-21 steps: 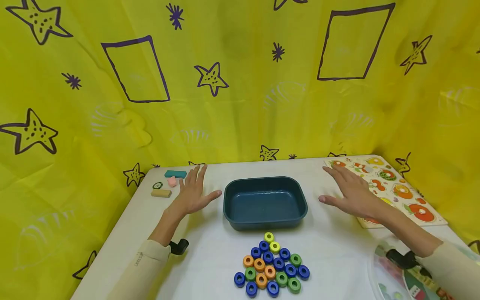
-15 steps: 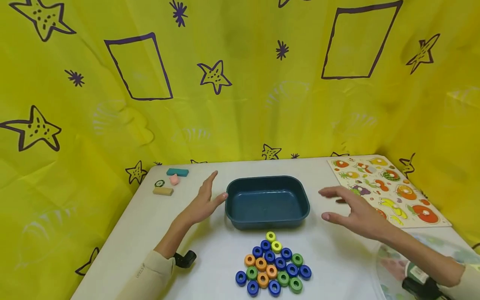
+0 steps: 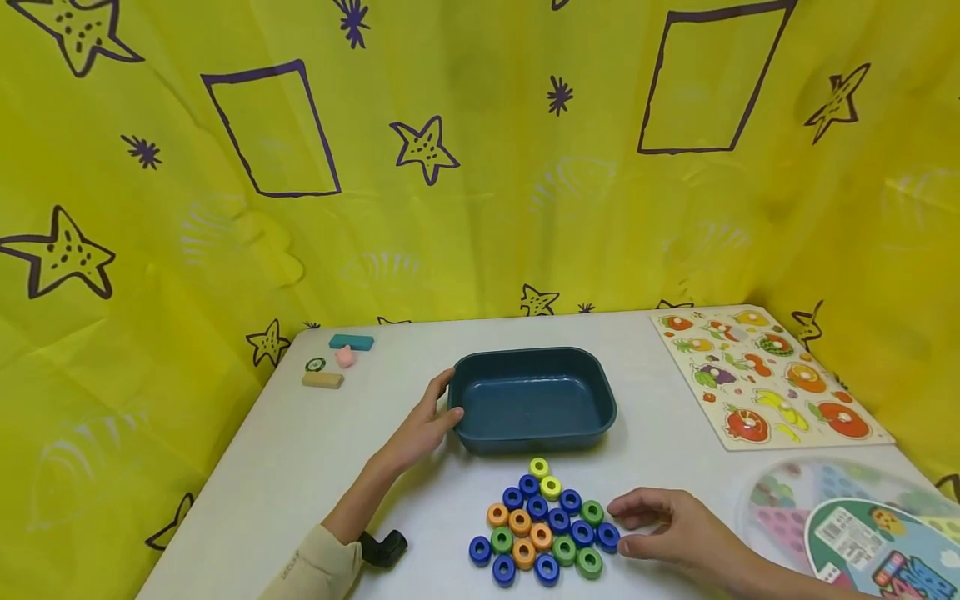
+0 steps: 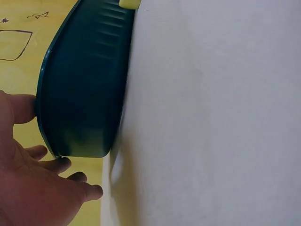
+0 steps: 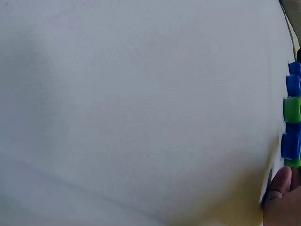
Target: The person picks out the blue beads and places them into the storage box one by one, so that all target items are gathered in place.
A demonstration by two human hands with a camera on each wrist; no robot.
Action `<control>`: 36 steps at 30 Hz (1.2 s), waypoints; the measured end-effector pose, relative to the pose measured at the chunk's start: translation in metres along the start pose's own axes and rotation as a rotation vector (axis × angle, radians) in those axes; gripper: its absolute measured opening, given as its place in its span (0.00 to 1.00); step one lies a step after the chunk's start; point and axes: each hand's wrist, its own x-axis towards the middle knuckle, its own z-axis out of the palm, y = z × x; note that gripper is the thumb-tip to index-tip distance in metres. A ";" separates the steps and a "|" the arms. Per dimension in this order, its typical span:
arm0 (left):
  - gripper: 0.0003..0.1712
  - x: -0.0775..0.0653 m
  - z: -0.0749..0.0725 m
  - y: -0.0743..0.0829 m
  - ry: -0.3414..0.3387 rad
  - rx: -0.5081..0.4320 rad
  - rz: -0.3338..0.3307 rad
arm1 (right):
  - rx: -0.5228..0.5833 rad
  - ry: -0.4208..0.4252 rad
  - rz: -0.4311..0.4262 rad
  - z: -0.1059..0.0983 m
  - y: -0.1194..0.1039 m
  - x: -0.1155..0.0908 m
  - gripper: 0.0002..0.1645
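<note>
At a white desk point(image 3: 315, 467) set against a yellow curtain point(image 3: 480, 225), a person works with both hands apart. The left hand point(image 3: 422, 428) holds the tray point(image 3: 532, 407) by its left end, thumb over the rim and fingers against the outer wall, as the left wrist view also shows. The dark teal tray stands upright midway along the desk, nearer the far edge than the rings point(image 3: 548, 537).

The right hand point(image 3: 678, 529) hovers low at the right flank of the rings, its thumb and forefinger parted in a narrow gap beside a blue ring point(image 3: 609, 547); whether skin meets ring is impossible to tell. Blue, orange, green and yellow, the rings lie flat in one close layer toward the near edge, in front of the tray. A yellow ring point(image 3: 539, 477) marks the tip closest to the tray.

In the desk's far right corner lies a fruit puzzle point(image 3: 716, 400), with a clear pack point(image 3: 855, 537) in front of it along the right edge. Near the far left corner sit a teal block point(image 3: 352, 342), a pink piece point(image 3: 344, 357), a small green-rimmed disc point(image 3: 315, 365) and a tan block point(image 3: 322, 380). A cream sleeve point(image 3: 318, 567) covers the left forearm.
</note>
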 end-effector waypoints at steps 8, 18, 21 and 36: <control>0.35 -0.005 0.001 0.002 -0.016 -0.009 -0.043 | -0.166 0.040 -0.001 0.006 0.000 0.002 0.20; 0.35 0.006 0.006 -0.030 0.016 -0.032 -0.055 | -0.265 0.065 -0.009 0.011 -0.002 0.004 0.18; 0.34 0.009 0.008 -0.038 0.026 -0.043 -0.046 | -0.266 0.067 0.001 0.011 -0.003 0.004 0.17; 0.34 0.010 0.012 -0.036 0.069 -0.120 -0.034 | -0.175 0.148 -0.270 -0.008 -0.080 0.052 0.17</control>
